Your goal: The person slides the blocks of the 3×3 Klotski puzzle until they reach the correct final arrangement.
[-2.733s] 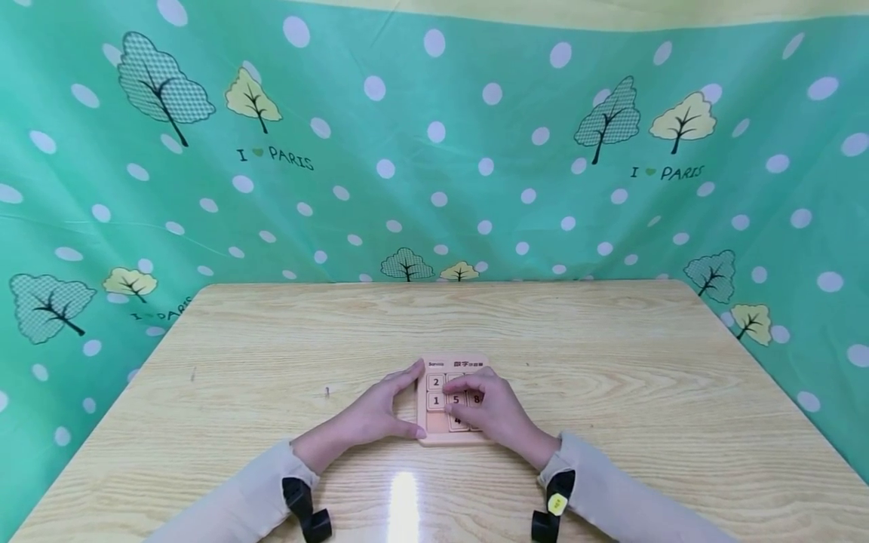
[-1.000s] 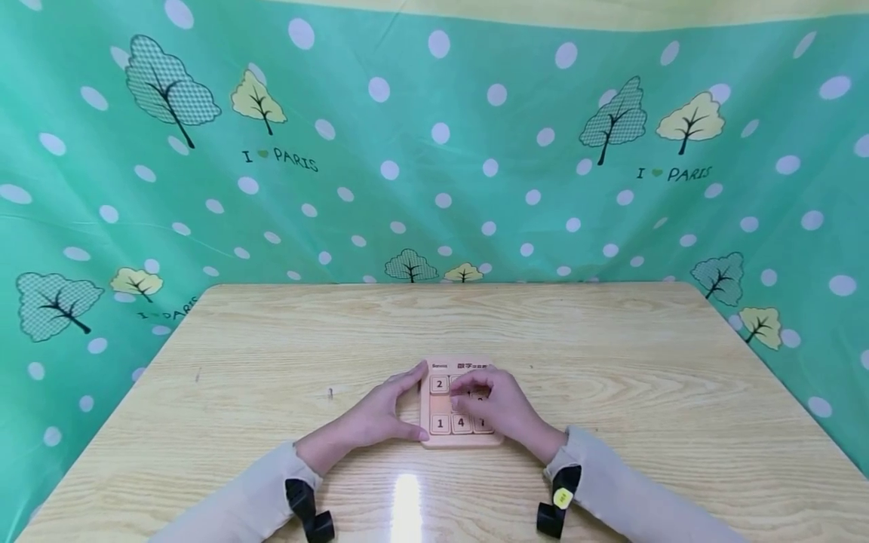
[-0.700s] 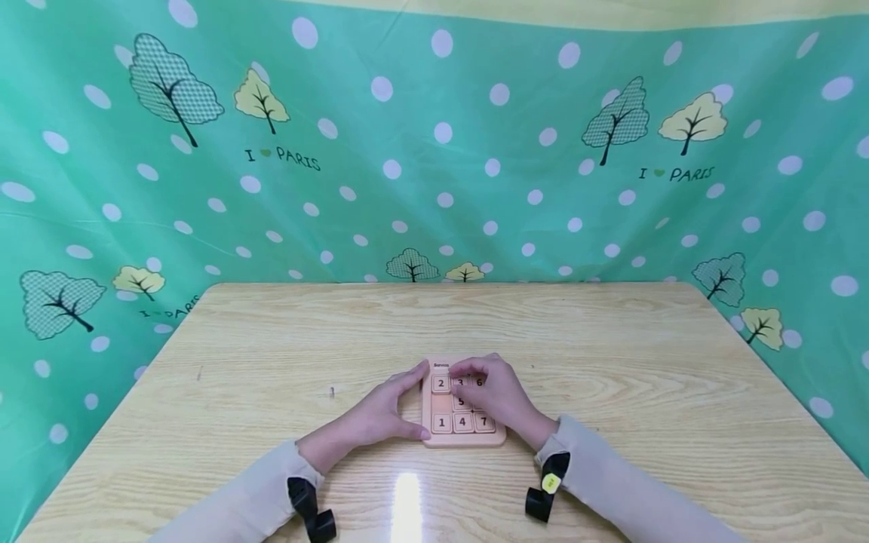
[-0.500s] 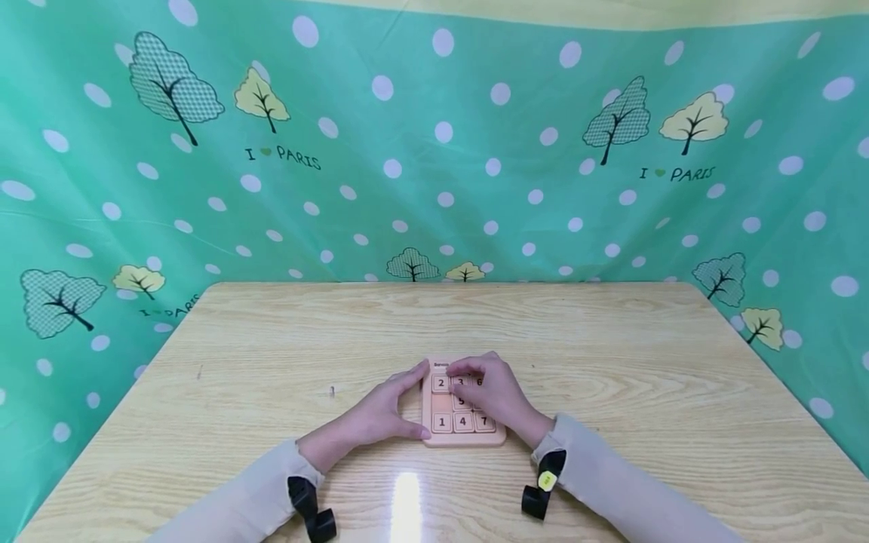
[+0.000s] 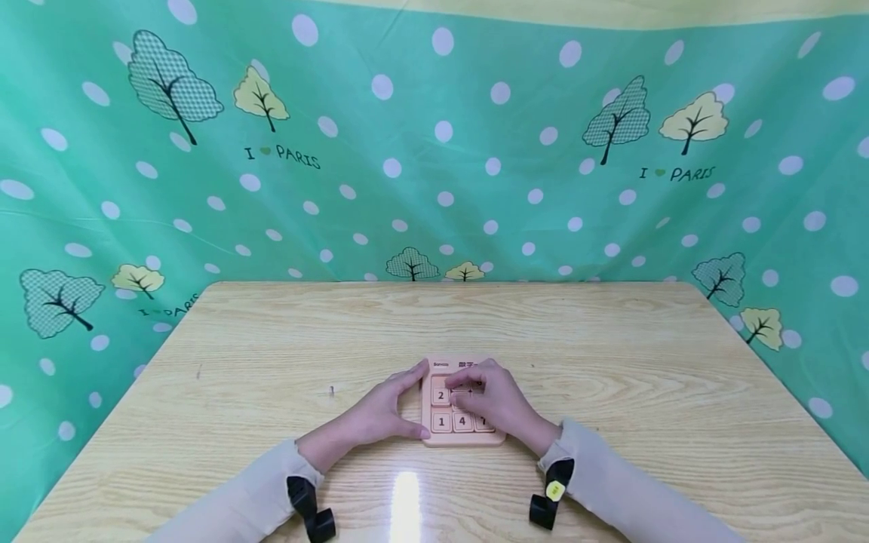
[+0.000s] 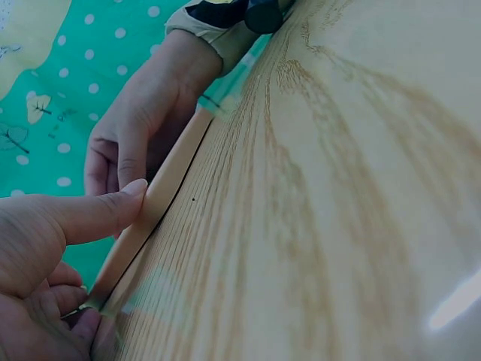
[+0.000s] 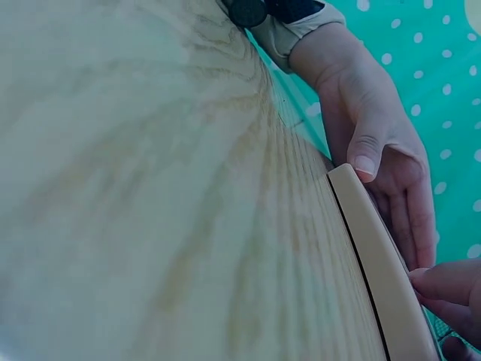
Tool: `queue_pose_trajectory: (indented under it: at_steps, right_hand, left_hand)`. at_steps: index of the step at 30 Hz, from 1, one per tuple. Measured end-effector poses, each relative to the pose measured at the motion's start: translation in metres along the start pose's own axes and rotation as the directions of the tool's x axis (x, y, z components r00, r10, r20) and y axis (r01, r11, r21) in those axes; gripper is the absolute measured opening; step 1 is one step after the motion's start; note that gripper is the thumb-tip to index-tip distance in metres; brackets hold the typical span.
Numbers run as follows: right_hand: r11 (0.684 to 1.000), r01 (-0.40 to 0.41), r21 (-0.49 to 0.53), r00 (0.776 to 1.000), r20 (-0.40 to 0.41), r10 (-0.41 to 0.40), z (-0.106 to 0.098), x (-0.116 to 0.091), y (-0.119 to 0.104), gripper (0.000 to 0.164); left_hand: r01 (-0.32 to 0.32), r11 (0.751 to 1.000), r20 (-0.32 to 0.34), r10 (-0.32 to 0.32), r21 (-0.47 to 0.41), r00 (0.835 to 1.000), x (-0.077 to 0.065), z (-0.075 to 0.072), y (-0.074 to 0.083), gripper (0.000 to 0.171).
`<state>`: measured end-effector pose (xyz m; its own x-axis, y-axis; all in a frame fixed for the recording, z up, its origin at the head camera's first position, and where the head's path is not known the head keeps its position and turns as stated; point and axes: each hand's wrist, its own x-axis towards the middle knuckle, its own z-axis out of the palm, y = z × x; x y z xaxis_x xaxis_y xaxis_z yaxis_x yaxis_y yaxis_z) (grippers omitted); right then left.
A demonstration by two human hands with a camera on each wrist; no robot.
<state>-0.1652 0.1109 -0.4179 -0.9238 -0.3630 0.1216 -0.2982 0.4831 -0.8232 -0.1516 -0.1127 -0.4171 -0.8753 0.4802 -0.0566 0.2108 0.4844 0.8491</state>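
Observation:
A pink number sliding puzzle (image 5: 465, 440) lies flat at the middle of the table. My left hand (image 5: 373, 413) holds its left side, thumb at the lower corner and fingers toward the upper one; in the right wrist view that thumb presses the frame's end (image 7: 383, 278). With bent index finger and thumb, my right hand (image 5: 501, 403) is at the tile marked 2 (image 5: 440, 397), which sits a little below the top of the left column. Bare slot shows above that tile. Tiles 1 (image 5: 441, 422) and 4 (image 5: 462, 421) fill the bottom row's left part. My right hand covers several other tiles.
The puzzle rests on a light wood-grain table (image 5: 271, 339). A green dotted curtain (image 5: 434, 151) with printed trees hangs behind and beside it. A small dark mark (image 5: 332, 391) shows left of the puzzle. Black camera mounts sit on both wrists.
Tile 1 has slid down to the bottom-left slot. After that, tile 2 has moved down from the top-left slot along with my right hand. My left hand has stayed at the frame.

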Motion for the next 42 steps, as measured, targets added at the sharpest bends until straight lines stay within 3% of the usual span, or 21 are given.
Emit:
queue_pose_trajectory:
  at_steps: [18, 30, 42]
  right_hand:
    - [0.999, 0.035, 0.035, 0.999, 0.039, -0.036, -0.003, -0.007, 0.001, 0.016]
    - [0.999, -0.029, 0.022, 0.997, -0.072, 0.031, -0.019, 0.0, 0.014, 0.019]
    - [0.998, -0.064, -0.02, 0.994, -0.086, 0.062, -0.019, 0.003, 0.012, 0.02]
  left_hand:
    - [0.008, 1.0, 0.002, -0.008, 0.0, 1.0, -0.001, -0.001, 0.0, 0.102]
    - [0.025, 1.0, 0.0, -0.025, -0.01, 1.0, 0.0, 0.001, 0.002, 0.102]
    - [0.022, 1.0, 0.006, -0.022, -0.006, 1.0, 0.0, 0.001, 0.001, 0.102]
